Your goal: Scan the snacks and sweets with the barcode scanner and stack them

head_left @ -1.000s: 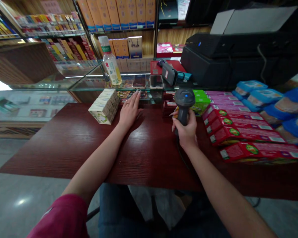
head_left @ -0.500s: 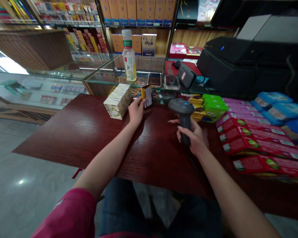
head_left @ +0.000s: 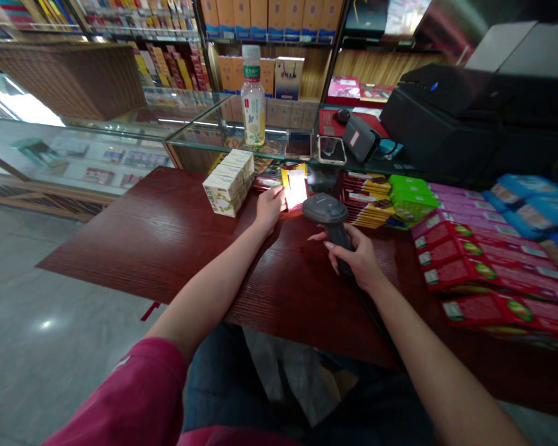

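Note:
My left hand (head_left: pixel 270 208) is closed on a small yellow pack (head_left: pixel 294 188), held upright just above the dark red wooden table (head_left: pixel 167 241). Bright light falls on the pack's face. My right hand (head_left: pixel 356 256) grips the handle of a grey barcode scanner (head_left: pixel 326 212), whose head points left at the pack, a few centimetres from it. A stack of white and green boxes (head_left: pixel 229 182) lies just left of my left hand.
Red flat packs (head_left: pixel 465 272), pink, green (head_left: pixel 411 192) and blue packs (head_left: pixel 530 198) cover the table's right side. A drink bottle (head_left: pixel 253 99) and a phone (head_left: pixel 331 149) sit on the glass counter (head_left: pixel 190 133) behind. A black printer (head_left: pixel 469 118) stands at the back right. Shelves of goods line the wall.
My left hand picked up the yellow pack from beside the boxes and turned it toward the scanner. The scanner tipped down toward the pack, which is now brightly lit.

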### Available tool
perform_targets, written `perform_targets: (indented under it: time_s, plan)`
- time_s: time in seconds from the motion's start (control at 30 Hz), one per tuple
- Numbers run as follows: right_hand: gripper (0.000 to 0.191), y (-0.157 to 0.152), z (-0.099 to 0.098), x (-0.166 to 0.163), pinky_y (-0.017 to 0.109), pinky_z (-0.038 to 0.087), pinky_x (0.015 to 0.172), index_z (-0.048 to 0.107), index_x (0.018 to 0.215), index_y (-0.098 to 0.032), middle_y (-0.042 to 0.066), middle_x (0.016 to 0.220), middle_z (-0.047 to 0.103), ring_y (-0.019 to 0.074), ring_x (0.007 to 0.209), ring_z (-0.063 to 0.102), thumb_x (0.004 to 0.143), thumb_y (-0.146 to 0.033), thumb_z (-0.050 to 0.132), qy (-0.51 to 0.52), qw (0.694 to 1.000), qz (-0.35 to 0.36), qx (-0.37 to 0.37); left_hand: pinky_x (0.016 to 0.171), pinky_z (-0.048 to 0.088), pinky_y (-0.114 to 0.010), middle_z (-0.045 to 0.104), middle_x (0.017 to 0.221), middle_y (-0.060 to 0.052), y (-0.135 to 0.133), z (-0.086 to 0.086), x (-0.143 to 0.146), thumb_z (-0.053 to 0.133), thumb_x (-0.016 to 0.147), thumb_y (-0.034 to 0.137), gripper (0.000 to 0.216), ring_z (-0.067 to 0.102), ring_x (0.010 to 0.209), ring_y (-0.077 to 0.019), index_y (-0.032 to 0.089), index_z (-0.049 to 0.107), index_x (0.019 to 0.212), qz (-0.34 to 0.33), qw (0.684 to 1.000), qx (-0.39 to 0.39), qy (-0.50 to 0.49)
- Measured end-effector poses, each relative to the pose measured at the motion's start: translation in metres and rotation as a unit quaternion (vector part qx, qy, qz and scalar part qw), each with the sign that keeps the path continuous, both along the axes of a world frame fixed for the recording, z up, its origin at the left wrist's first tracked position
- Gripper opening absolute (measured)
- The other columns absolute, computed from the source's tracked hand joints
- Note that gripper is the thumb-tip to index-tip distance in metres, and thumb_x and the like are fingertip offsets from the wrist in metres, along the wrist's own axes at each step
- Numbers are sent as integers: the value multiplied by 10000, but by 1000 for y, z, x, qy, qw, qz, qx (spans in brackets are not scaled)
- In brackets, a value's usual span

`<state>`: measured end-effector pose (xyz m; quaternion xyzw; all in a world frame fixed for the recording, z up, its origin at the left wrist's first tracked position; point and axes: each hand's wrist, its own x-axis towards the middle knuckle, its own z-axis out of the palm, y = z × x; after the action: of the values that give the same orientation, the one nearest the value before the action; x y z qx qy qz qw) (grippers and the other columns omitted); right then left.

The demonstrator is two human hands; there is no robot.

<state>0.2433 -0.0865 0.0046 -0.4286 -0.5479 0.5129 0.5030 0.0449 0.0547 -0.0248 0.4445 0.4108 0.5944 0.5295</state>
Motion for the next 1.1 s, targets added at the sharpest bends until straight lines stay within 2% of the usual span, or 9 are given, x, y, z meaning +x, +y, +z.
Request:
perform_targets:
  time_s: [0.13,0.23,0.3,0.4,0.53,0.7,0.83,1.0,1.1]
  plan:
    - [369,1,-1,-1,257,441,361,668,1071,-205,98,1063,827,81,425,530,810,-377,863,4,1000,-17,14,800,630,-279,825,924,-71,5,-5,-2,647,995,251,212,771,802,-163,130,795,1088,19,999,29,42]
    - [345,5,-1,1,269,442,364,654,1022,-220,81,1054,824,91,424,533,802,-389,860,18,995,-78,55,946,614,-323,846,1100,-75,0,2,-5,703,966,231,214,797,1006,-218,171,825,1132,64,976,141,153]
    - [319,10,-2,5,284,448,374,636,1003,-231,79,1059,818,97,419,529,816,-396,837,33,982,-157,103,967,605,-320,836,1180,-46,-10,11,-3,727,963,234,250,798,1064,-235,242,829,1191,83,937,226,254]
    - [326,23,-3,18,320,484,404,601,1028,-248,81,1031,797,115,424,527,845,-438,793,36,930,-322,174,902,612,-280,820,1229,-20,-27,26,12,698,1006,275,300,812,1036,-214,324,794,1286,88,863,330,372]
    - [393,35,-9,38,373,512,421,575,1129,-265,99,1036,755,149,440,549,887,-531,732,32,869,-451,201,1001,601,-311,782,1326,-47,-42,36,50,622,1050,252,330,776,1188,-216,283,754,1351,32,775,450,442]
    - [536,34,-17,52,434,555,491,478,1358,-325,148,1195,702,213,560,639,938,-586,686,19,884,-432,180,1093,575,-400,749,1386,-92,-41,38,96,611,1018,155,373,720,1302,-263,256,747,1351,-47,736,442,511]
    - [631,32,-18,51,473,566,537,335,1485,-356,170,1211,674,242,622,633,982,-634,594,3,898,-402,180,1125,560,-438,732,1410,-133,-36,36,117,552,1035,134,400,673,1372,-284,212,721,1389,-51,720,428,543]
    - [556,29,-9,43,437,574,540,477,1356,-307,156,1246,698,195,572,623,927,-595,681,33,895,-415,159,1240,473,-437,616,1556,-169,-36,26,127,484,1058,150,470,583,1475,-273,145,608,1512,-53,695,444,563]
    - [527,25,-3,35,407,574,526,538,1282,-287,146,1273,717,181,574,636,872,-543,748,46,908,-389,151,1327,360,-474,495,1668,-154,-34,19,110,433,1074,176,531,444,1584,-243,158,491,1602,-56,706,477,520]
